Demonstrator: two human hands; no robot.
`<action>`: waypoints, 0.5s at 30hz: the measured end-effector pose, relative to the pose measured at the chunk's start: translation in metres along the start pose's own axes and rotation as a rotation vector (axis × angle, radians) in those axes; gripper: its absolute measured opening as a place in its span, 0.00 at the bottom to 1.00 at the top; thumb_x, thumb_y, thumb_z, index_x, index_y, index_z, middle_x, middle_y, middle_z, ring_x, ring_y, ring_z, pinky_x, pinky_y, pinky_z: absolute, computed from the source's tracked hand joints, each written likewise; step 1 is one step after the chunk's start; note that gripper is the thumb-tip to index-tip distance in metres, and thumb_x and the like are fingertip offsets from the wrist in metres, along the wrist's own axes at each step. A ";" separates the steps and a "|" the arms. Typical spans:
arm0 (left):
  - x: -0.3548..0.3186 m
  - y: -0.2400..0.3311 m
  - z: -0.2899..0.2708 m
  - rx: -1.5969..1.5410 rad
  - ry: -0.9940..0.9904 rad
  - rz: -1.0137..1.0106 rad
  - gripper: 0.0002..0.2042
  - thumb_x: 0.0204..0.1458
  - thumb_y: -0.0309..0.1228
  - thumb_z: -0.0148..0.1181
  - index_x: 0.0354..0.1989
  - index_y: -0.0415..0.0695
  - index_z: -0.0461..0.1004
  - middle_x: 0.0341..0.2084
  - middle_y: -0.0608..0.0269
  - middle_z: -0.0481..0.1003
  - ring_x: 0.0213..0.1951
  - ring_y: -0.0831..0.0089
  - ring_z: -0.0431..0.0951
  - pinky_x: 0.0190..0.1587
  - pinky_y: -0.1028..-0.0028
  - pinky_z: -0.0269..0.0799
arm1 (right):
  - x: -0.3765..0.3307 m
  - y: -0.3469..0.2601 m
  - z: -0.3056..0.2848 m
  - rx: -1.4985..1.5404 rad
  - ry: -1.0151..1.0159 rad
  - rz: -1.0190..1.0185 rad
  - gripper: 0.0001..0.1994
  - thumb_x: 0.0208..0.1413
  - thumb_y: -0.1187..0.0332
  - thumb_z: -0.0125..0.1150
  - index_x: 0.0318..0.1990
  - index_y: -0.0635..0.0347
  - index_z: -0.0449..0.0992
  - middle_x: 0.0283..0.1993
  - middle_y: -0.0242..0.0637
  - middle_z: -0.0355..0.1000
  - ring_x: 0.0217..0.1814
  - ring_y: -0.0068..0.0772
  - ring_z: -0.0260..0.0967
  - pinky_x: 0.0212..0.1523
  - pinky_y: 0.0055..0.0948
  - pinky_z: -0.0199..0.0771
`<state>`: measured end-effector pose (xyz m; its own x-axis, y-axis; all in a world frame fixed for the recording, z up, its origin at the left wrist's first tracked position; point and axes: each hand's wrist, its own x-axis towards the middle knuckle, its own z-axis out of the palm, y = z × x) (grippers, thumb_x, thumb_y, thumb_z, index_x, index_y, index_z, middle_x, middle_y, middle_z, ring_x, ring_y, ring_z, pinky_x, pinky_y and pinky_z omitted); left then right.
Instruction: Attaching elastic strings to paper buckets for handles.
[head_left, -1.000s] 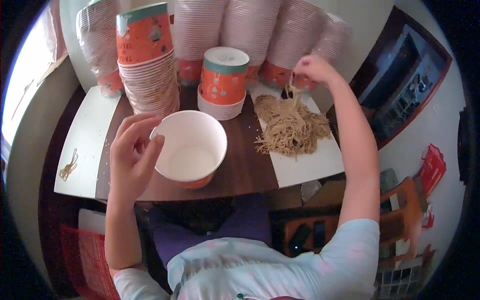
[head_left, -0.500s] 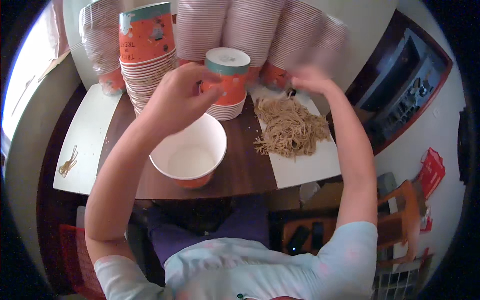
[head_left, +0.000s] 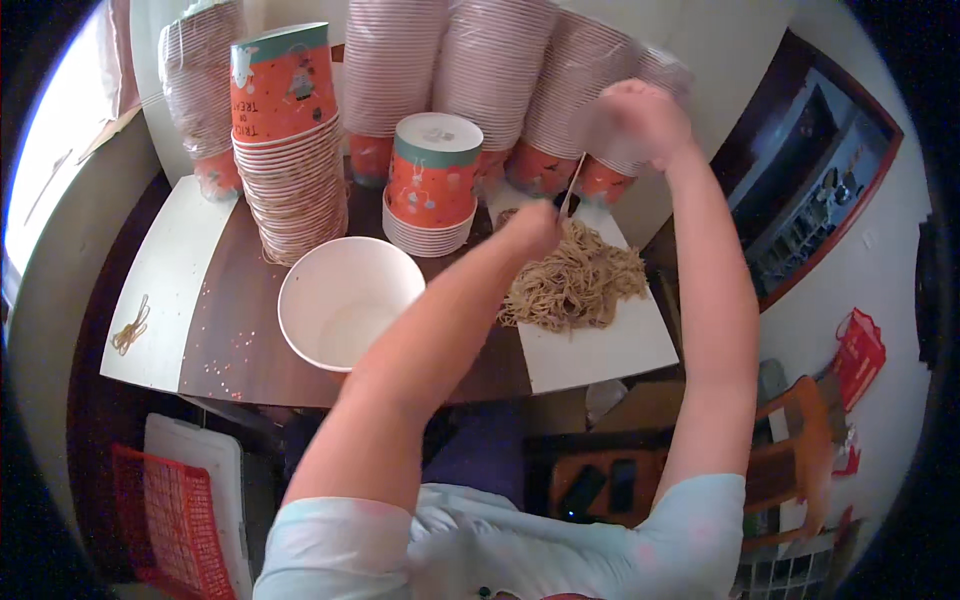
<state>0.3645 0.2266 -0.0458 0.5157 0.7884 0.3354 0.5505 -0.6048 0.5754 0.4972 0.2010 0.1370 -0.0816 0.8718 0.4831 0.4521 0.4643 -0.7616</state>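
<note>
A tangled pile of tan cords (head_left: 580, 275) lies on the white right part of the table. My left hand (head_left: 540, 226) is closed at the pile's far edge, beside a small dark thing (head_left: 569, 203); what its fingers hold is hidden. Raised above and beyond the pile, my right hand (head_left: 650, 118) is curled shut, its fingers partly smeared by motion. A taut tan strand (head_left: 577, 175) runs from below the right hand down to the left. Under my left forearm stands an open white-lined paper bucket (head_left: 345, 310), upright and bare inside.
Behind it, orange-and-green paper buckets stand upside down in a short stack (head_left: 436, 185) and a tall stack (head_left: 283, 110). Plastic-wrapped bucket stacks (head_left: 490, 75) line the back. A cord loop (head_left: 131, 326) lies at the table's left. A red basket (head_left: 180, 520) sits below left.
My left hand has moved from above the bucket rightward to the cord pile. My right hand has risen away from the pile, and a strand now shows stretched between the hands.
</note>
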 end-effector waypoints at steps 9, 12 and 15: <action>-0.038 0.004 0.047 0.111 0.480 -0.177 0.19 0.45 0.38 0.56 0.40 0.35 0.72 0.36 0.41 0.75 0.42 0.51 0.76 0.46 0.61 0.73 | -0.025 -0.048 -0.020 0.042 -0.008 0.030 0.07 0.54 0.64 0.57 0.32 0.55 0.74 0.29 0.23 0.71 0.28 0.13 0.61 0.32 0.16 0.61; -0.052 0.039 -0.029 0.064 0.249 -0.196 0.16 0.44 0.37 0.56 0.35 0.35 0.74 0.34 0.41 0.76 0.40 0.50 0.77 0.45 0.59 0.73 | -0.049 -0.047 0.000 0.130 -0.134 0.081 0.07 0.55 0.64 0.56 0.31 0.56 0.74 0.29 0.25 0.71 0.31 0.15 0.64 0.34 0.17 0.62; -0.095 0.071 -0.082 -0.010 0.052 -0.113 0.15 0.43 0.36 0.57 0.35 0.37 0.77 0.30 0.45 0.77 0.34 0.53 0.78 0.41 0.62 0.74 | -0.078 -0.046 0.010 0.252 -0.211 0.130 0.06 0.53 0.65 0.57 0.30 0.57 0.74 0.28 0.27 0.71 0.30 0.18 0.66 0.35 0.20 0.65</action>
<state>0.3005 0.1179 0.0248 0.4159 0.8565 0.3056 0.5964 -0.5106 0.6194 0.4742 0.1135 0.1303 -0.2313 0.9270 0.2951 0.2397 0.3483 -0.9062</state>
